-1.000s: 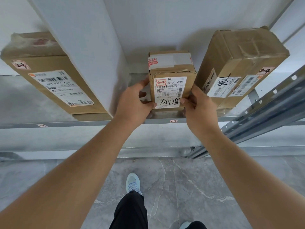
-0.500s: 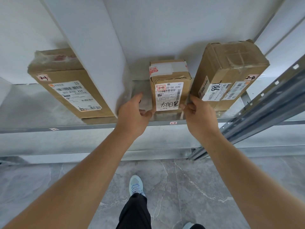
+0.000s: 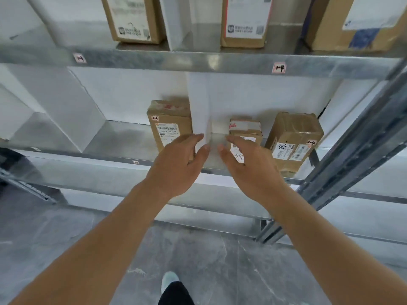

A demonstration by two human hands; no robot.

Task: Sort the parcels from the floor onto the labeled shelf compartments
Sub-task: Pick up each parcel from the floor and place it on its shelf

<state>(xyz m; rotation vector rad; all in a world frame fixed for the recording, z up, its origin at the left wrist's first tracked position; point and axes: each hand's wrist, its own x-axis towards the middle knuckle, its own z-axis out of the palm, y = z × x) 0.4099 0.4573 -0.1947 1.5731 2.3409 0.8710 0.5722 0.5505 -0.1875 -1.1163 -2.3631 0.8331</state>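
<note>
A small cardboard parcel [image 3: 245,130] with a white label stands upright on the middle metal shelf [image 3: 123,139], in the compartment right of a white divider [image 3: 198,115]. My right hand [image 3: 248,168] hovers in front of it with straight fingers, holding nothing and partly covering its label. My left hand [image 3: 178,166] is beside it, fingers extended and empty, in front of the divider. A larger parcel marked 2-4 [image 3: 294,139] stands to the right in the same compartment. Another parcel [image 3: 169,124] stands left of the divider.
The upper shelf [image 3: 198,62] carries several cardboard parcels and small pink labels, one reading 1-4 [image 3: 278,68]. A grey metal upright [image 3: 361,150] slants down the right side. Below lie the grey marble floor [image 3: 66,238] and my shoe [image 3: 169,280].
Both hands have let go of the small parcel and drawn back from it with fingers spread. The view has pulled back and risen, bringing the upper shelf into sight.
</note>
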